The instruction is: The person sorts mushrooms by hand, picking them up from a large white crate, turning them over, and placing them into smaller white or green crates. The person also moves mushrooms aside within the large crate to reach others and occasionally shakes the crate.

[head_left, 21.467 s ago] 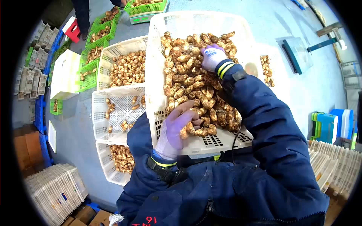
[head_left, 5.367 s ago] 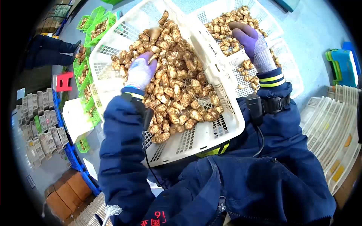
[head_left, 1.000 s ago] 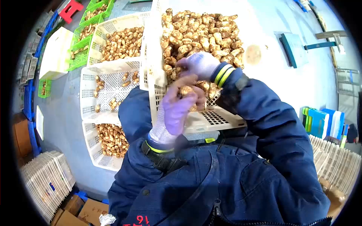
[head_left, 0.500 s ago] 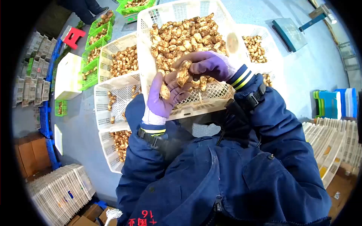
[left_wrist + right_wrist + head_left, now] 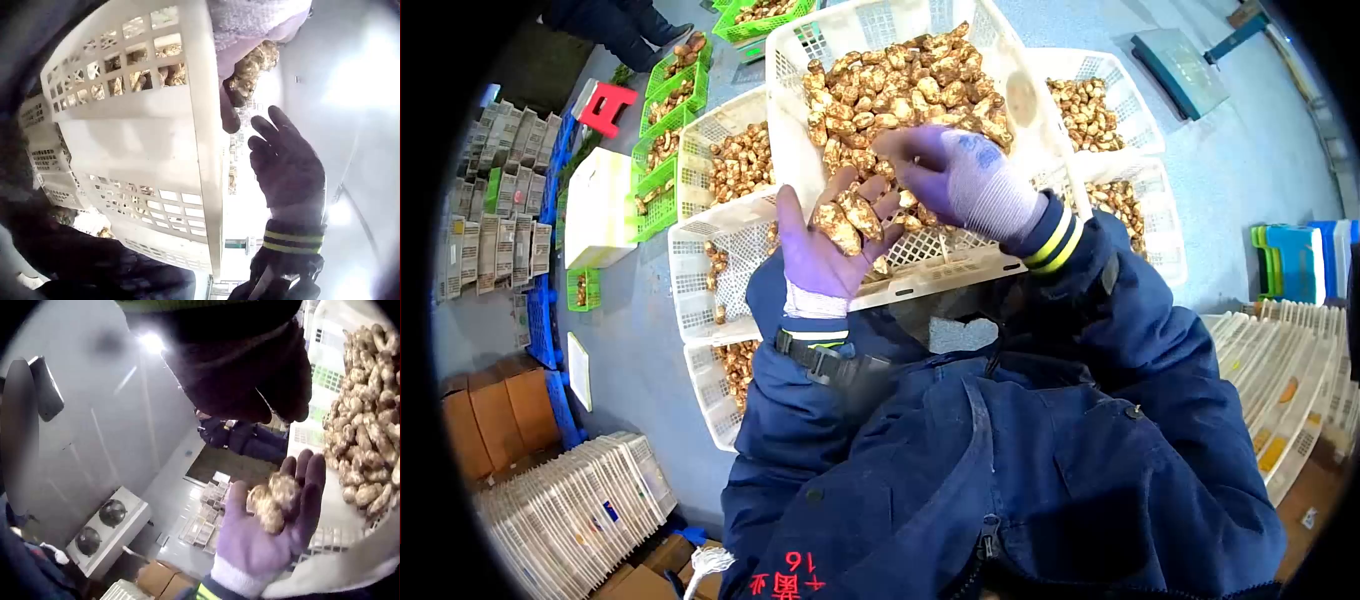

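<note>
**Two mottled brown pieces [image 5: 840,228] on an upturned left hand [image 5: 820,265]**

Lying across the palm, fingers extended and not wrapped round them; clearest from the right wrist. Right hand [image 5: 970,182]: fingers loosely bent, grip unfilled, over the near part of a large white crate [image 5: 900,291] heaped with a pile [image 5: 910,95]. Head view only: red stool [image 5: 607,108], far left. Left wrist only: perforated outer wall [image 5: 134,144] of the crate. Right wrist only: twin-fan unit [image 5: 112,525].

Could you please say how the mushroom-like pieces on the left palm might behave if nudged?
The mushroom-like pieces would probably roll, being rounded and lying on the upturned left hand. Their lumpy, elongated outlines may make that uneven. They seem firm, with plump, unbent shapes.
</note>
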`<state>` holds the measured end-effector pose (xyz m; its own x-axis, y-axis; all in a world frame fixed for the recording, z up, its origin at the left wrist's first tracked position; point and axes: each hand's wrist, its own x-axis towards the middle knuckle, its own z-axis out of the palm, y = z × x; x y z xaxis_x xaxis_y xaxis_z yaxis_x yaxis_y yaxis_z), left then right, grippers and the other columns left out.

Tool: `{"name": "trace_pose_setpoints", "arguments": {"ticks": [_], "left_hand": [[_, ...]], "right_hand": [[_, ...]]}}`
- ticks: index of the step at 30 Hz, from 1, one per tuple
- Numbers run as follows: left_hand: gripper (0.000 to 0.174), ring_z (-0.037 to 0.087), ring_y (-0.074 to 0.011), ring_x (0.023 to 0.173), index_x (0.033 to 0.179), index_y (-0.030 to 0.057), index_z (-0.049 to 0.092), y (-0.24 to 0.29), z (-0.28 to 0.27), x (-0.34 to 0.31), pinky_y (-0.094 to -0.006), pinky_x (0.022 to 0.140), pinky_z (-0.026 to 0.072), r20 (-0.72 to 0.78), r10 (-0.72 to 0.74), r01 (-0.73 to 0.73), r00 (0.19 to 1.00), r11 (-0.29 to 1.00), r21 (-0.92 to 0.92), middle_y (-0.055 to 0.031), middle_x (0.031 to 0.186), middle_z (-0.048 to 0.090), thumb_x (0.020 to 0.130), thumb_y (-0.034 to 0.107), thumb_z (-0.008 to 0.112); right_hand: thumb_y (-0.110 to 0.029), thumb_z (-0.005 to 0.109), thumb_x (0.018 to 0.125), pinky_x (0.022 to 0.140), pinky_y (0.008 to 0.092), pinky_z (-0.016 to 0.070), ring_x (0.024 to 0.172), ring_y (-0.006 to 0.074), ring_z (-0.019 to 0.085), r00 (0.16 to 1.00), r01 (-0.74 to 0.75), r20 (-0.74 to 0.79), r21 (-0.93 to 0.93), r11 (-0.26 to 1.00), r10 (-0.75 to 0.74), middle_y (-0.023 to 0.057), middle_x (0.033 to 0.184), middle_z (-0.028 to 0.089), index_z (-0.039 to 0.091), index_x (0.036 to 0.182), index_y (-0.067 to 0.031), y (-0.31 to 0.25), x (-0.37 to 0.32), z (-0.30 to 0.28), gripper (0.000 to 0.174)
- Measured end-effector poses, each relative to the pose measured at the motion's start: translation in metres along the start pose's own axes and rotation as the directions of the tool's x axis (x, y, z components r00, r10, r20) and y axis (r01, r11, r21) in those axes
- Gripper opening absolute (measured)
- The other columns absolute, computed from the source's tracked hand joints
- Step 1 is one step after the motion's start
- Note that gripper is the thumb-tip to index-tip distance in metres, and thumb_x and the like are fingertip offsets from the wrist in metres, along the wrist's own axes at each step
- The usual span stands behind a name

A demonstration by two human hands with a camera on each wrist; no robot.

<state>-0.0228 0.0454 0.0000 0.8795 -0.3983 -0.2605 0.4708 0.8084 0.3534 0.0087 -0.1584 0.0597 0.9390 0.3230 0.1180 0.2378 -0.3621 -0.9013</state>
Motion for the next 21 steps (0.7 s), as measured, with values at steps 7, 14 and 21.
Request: {"name": "trace_pose_setpoints", "arguments": {"ticks": [7, 14, 21], "left_hand": [[0.071, 0.055, -0.0303, 0.117, 0.141, 0.0045, 0.037, -0.005, 0.015, -0.004, -0.0453, 0.097, 0.0481, -0.26, 0.205, -0.13, 0.944, 0.951, 0.279, -0.0163, 0.131, 0.05, 0.097, 0.061, 0.036], [0.093, 0.045, -0.0338, 0.13, 0.152, -0.0003, 0.016, -0.011, 0.002, 0.004, -0.0451, 0.103, 0.0444, -0.138, 0.11, -0.054, 0.984, 0.933, 0.356, -0.0233, 0.149, 0.033, 0.093, 0.067, 0.044], [0.081, 0.05, -0.0383, 0.127, 0.146, -0.0032, 0.028, -0.004, -0.018, 0.008, -0.0508, 0.104, 0.0451, -0.157, 0.069, -0.031, 0.985, 0.972, 0.235, -0.0273, 0.143, 0.043, 0.097, 0.058, 0.044]], "right_hand": [[-0.036, 0.066, 0.084, 0.087, 0.0478, 0.0504, 0.104, 0.0428, 0.06, 0.988, 0.071, 0.156, -0.354, 0.933, -0.017, 0.0268, 0.115, 0.057, 0.043, 0.138, -0.0054, 0.004, -0.007, 0.072, 0.066], [-0.013, 0.065, 0.083, 0.067, 0.0256, 0.0524, 0.081, 0.0136, 0.063, 0.997, 0.078, 0.018, -0.037, 0.996, -0.077, 0.0117, 0.098, 0.063, 0.056, 0.126, -0.0058, 0.025, -0.005, 0.006, 0.044], [-0.022, 0.05, 0.098, 0.079, 0.0304, 0.0596, 0.109, 0.0315, 0.065, 0.984, -0.178, 0.144, 0.815, 0.551, 0.106, 0.0244, 0.137, 0.049, 0.031, 0.147, -0.0005, 0.065, 0.01, -0.145, 0.056]]}}
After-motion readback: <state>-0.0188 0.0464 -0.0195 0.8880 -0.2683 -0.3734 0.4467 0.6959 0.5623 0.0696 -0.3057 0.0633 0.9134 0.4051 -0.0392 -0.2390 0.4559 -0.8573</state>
